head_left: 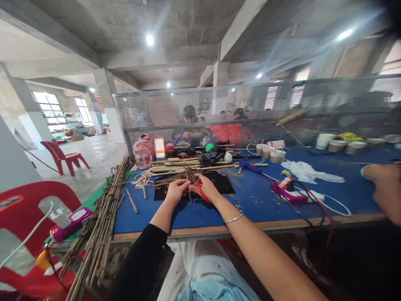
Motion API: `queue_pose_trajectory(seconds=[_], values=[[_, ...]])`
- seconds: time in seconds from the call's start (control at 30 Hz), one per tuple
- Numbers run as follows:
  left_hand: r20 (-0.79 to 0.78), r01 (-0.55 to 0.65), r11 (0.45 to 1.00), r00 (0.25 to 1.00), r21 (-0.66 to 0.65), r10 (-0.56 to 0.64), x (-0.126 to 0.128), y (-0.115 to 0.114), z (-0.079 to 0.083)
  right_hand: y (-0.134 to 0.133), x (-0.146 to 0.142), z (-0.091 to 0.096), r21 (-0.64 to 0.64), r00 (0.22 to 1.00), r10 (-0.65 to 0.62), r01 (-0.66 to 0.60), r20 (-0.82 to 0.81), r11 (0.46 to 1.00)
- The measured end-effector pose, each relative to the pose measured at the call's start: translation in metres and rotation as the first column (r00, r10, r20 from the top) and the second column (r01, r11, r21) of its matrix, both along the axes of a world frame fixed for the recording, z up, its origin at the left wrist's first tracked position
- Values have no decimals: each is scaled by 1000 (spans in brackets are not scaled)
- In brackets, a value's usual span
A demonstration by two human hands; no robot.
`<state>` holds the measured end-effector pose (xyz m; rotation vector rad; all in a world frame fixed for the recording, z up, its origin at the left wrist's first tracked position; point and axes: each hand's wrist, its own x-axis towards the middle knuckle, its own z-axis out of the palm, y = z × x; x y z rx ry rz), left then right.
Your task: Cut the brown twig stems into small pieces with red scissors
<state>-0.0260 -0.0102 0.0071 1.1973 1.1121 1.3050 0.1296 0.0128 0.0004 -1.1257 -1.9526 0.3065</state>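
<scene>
My left hand (177, 191) is closed, its thumb and fingertips pinching a thin dry twig (191, 199) that stands nearly upright between my hands. In my right hand (206, 187) is a pair of red-handled shears (202, 191); the blades reach up beside the twig, and whether they are apart I cannot tell. Right under both hands, a heap of short twigs (163, 180) lies on a black mat (226, 184). Loose cut pieces of stalk (132, 201) rest on the blue tabletop (219, 217) to the left of the mat.
Long dry stalks (102, 221) overhang the table's left edge, near purple power strips (69, 223) and a red chair (31, 198). Behind stand a pink bottle (143, 154) and a perforated screen (150, 119). A glue gun (250, 167) lies rightward; another person's hand (387, 188) is far right.
</scene>
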Motion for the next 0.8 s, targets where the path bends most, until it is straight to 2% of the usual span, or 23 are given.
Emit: queue_pose_trajectory(seconds=[0.2,0.57,0.8], values=[[-55,5,1000,998,14,-4,5,-1,-1,0,0,0,-10,1000,25,-25,-17,1000],[-18,50,998,999,42,-49,7,-2,-2,-10,-6,6,-12,997,62,-62,-37,998],[-15,46,998,999,46,-45,7,-1,-3,-6,-5,4,-28,1000,9,-9,6,1000]])
